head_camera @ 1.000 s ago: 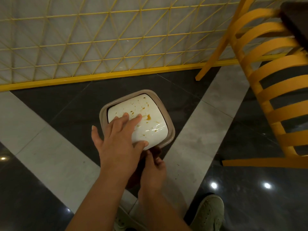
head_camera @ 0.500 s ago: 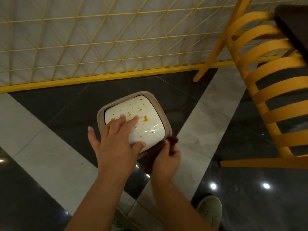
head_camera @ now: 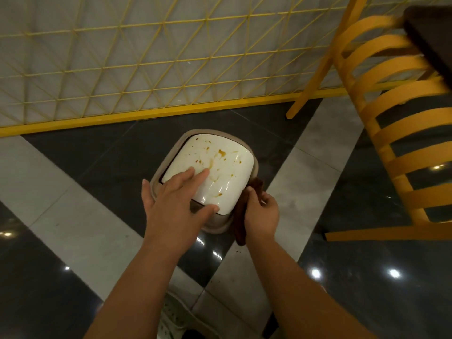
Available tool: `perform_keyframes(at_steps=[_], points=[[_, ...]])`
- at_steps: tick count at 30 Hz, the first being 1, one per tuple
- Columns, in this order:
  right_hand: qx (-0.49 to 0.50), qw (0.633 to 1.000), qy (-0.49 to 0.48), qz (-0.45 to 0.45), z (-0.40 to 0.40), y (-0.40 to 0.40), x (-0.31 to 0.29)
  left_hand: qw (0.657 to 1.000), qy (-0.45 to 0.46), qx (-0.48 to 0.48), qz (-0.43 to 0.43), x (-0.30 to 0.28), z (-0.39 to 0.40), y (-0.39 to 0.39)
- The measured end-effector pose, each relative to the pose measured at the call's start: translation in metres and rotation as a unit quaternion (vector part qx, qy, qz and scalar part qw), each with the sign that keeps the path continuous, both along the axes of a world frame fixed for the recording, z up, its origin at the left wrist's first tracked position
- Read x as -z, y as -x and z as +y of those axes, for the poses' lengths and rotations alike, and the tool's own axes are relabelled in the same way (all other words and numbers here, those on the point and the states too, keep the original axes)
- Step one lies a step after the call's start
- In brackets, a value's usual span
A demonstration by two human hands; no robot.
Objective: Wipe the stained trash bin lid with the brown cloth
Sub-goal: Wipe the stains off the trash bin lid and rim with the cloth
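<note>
A small trash bin stands on the floor; its white lid [head_camera: 220, 162] carries orange-brown stains and sits in a taupe rim [head_camera: 168, 157]. My left hand [head_camera: 178, 199] lies flat on the lid's near left part, fingers straight, thumb along the near edge. My right hand [head_camera: 260, 212] grips a brown cloth [head_camera: 241, 223] at the bin's right near corner. The cloth hangs below the hand and pokes up beside the lid edge.
A yellow slatted chair [head_camera: 396, 123] stands close on the right, its leg [head_camera: 389, 233] running along the floor. A dark table corner [head_camera: 430, 37] is at top right. A yellow mesh fence [head_camera: 146, 69] runs behind the bin. My shoe [head_camera: 176, 319] is at the bottom.
My right hand rose from below the bin with the brown cloth and moved right to the lid's right near corner. My left hand stayed pressed on the lid.
</note>
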State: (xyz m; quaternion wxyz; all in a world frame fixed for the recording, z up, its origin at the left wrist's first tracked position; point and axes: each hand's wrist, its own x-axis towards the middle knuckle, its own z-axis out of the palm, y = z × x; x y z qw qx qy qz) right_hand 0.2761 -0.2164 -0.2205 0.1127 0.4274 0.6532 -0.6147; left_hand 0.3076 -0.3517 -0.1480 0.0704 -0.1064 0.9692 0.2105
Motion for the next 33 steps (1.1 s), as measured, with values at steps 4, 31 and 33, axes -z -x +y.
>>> perform_keyframes(at_steps=[4, 31, 33], points=[[0.032, 0.998, 0.053, 0.026, -0.027, -0.036, -0.005, 1.0, 0.0, -0.017, 0.001, 0.003, 0.003, 0.001], [-0.025, 0.994, 0.097, -0.04, -0.018, -0.056, -0.017, 1.0, -0.004, -0.031, -0.004, 0.0, 0.005, 0.002], [-0.01, 0.996, 0.08, -0.03, -0.006, -0.033, -0.015, 0.999, -0.006, -0.031, -0.003, 0.0, 0.005, 0.002]])
